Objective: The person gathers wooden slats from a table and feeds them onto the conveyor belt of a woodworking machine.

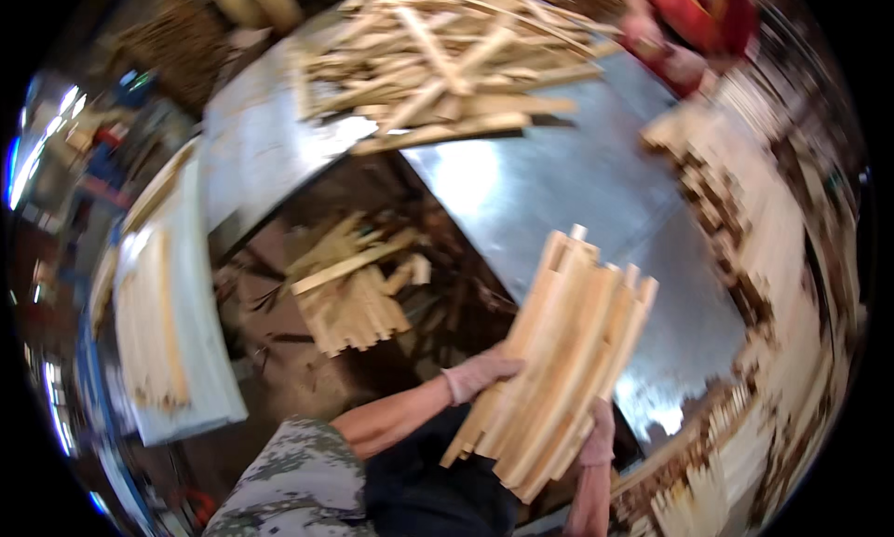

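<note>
A bundle of pale wooden strips [557, 355], laid side by side with uneven ends, is held between my two gloved hands. My left hand [486, 371] grips its left edge, thumb toward the top face. On the opposite edge, my right hand [599, 435] is closed round the side, with its fingers partly hidden by the wood. The bundle is tilted, its far end over the shiny metal table [596, 174] and its near end close to my body.
A loose heap of wooden strips [438, 62] covers the table's far side. Stacked strips [764, 220] line the right. Below the table gap lies more wood [354, 299]. At left, a pale bench [209, 351] bears strips [149, 323]. A person in red [694, 25] works at far right.
</note>
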Available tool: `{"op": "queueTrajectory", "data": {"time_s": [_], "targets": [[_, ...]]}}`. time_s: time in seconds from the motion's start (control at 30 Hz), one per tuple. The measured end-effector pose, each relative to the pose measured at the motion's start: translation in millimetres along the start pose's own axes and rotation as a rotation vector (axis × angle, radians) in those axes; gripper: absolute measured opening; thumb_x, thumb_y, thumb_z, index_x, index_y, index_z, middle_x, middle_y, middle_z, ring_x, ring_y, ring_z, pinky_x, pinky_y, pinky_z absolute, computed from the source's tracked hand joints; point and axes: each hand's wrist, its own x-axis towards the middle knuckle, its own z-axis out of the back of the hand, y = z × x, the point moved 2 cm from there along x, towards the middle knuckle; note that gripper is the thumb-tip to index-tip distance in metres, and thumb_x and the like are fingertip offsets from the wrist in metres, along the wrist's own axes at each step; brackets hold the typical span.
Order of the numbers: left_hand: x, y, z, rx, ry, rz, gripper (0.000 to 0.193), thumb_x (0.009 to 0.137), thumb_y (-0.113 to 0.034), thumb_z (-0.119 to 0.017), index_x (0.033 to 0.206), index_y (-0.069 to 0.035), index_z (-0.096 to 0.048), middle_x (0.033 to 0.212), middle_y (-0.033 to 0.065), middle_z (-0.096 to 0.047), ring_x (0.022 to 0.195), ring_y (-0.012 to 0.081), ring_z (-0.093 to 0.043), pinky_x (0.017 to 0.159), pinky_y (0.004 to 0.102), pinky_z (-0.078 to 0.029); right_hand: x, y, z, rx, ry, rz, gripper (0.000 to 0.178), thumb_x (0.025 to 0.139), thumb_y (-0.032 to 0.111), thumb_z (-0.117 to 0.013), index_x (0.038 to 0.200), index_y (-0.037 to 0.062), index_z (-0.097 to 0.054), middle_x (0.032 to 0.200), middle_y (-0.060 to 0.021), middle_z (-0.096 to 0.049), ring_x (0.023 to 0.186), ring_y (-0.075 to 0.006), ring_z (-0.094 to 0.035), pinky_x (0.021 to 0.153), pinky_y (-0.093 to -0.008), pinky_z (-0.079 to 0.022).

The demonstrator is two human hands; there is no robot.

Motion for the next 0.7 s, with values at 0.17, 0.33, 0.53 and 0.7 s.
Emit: {"op": "queueTrajectory", "data": {"time_s": [0.17,0.33,0.53,0.7], "targets": [[-44.5,-12.2,16.7,0.128,-0.044,-0.167,0.082,0.097,-0.036,-0.078,0.162,-0.005,-0.04,0.124,0.0004,-0.064,0.106,0.0064,-0.057,0.092,0.0257,-0.051,-16.3,19.1,-43.7,-0.221,0.116,0.115,0.059,0.105,0.049,-0.063,0.144,0.0042,-0.059,0.13,-0.0129,-0.07,0.118,-0.0264,-0.068,0.103,-0.0423,-0.059],[-145.5,-59.2,10.6,-0.004,-0.229,-0.296,0.078,0.093,-0.046,-0.084,0.151,-0.008,-0.049,0.11,0.0029,-0.064,0.095,0.0122,-0.062,0.086,0.0276,-0.054,16.9,38.9,-88.2,-0.365,0.286,0.159,0.069,0.099,0.055,-0.072,0.143,0.0039,-0.06,0.13,-0.0144,-0.07,0.11,-0.0303,-0.072,0.094,-0.0456,-0.064],[-291.7,-57.4,66.3,-0.025,-0.333,-0.661,0.089,0.1,-0.04,-0.08,0.166,0.0,-0.035,0.142,0.0088,-0.065,0.123,0.0098,-0.063,0.107,0.0293,-0.053,-80.7,-1.1,-292.2,-0.381,0.689,-0.005,0.08,0.092,0.055,-0.078,0.147,0.0007,-0.056,0.132,-0.0192,-0.069,0.115,-0.0362,-0.07,0.098,-0.0486,-0.062],[-453.6,-14.6,108.2,-0.148,-0.445,-0.763,0.075,0.103,-0.041,-0.075,0.161,-0.004,-0.045,0.147,0.0065,-0.062,0.131,0.0136,-0.059,0.111,0.0318,-0.049,-133.1,-96.9,-388.6,-0.482,0.892,-0.124,0.088,0.091,0.051,-0.077,0.156,0.0001,-0.047,0.136,-0.0212,-0.067,0.119,-0.0361,-0.07,0.102,-0.05,-0.06]]}}
